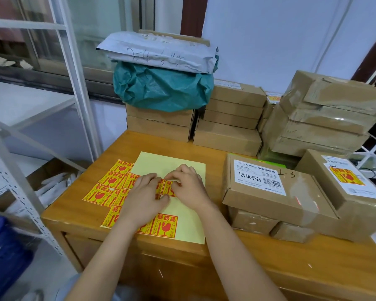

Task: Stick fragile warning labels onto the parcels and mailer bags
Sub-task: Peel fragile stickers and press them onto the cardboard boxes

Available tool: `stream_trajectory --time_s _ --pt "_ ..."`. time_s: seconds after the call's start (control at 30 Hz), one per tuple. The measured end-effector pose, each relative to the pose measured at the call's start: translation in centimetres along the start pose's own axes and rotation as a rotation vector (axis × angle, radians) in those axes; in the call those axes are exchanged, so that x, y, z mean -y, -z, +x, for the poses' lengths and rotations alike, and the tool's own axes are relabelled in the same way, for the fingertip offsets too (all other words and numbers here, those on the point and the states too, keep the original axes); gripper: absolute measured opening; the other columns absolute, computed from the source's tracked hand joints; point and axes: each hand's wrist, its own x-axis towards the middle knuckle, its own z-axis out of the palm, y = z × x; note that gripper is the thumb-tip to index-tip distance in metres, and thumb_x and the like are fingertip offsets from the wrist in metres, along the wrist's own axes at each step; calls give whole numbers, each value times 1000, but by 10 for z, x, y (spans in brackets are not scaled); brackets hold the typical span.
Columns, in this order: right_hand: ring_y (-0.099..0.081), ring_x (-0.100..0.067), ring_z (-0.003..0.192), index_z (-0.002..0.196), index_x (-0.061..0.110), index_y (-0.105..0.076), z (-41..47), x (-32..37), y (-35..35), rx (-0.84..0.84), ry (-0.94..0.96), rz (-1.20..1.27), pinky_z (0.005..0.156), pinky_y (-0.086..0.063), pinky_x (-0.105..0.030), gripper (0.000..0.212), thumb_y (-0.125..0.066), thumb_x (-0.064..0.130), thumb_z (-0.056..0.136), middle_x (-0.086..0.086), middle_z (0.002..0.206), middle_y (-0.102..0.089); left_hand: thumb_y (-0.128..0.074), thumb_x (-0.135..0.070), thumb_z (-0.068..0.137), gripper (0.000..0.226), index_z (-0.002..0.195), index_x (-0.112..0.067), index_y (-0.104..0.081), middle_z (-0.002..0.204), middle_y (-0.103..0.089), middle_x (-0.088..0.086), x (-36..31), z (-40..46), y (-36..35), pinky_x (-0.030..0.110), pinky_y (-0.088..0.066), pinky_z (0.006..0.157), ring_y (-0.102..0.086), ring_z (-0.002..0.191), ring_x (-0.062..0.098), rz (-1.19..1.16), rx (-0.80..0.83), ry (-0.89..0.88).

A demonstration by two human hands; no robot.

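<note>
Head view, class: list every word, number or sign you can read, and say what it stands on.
"12V4A-5525": white label on the near box.
"12V4A 48W": same label's top line.
"2-3": handwritten on that box.
"易碎品" with a broken-glass sign: the yellow stickers.
Grey mailer bag scrawl, right box's label small print: unreadable.
</note>
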Motion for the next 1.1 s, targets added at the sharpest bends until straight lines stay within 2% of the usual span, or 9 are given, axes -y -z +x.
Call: stream_trajectory --time_s 0.57,0.93,1.1 --pt "-46 -16 108 92 19 -66 12 -4 -6 -22 12 96 97 -42 -43 8 -59 15 91 8 98 -47 -50 -37 93 58 145 -16 -36 150 -31 -5 0 1 0 29 -23 111 -18 139 10 -1 -10 -5" --pt "-50 -25 103 91 12 -60 18 -3 -7 -19 47 103 91 -44 -47 11 -50 9 95 2 101 -48 -53 -38 91 59 144 -17 -37 150 -32 -5 -2 0 0 31 -24 111 -20 139 12 -11 -25 8" --pt "-51 -25 101 86 18 -53 17 -2 -5 -31 34 137 90 -46 -47 15 -48 9 96 2 101 -46 -54 -39 91 60 144 -17 -37 150 -32 -4 -1 0 0 31 -24 111 -20 139 12 -10 -17 5"
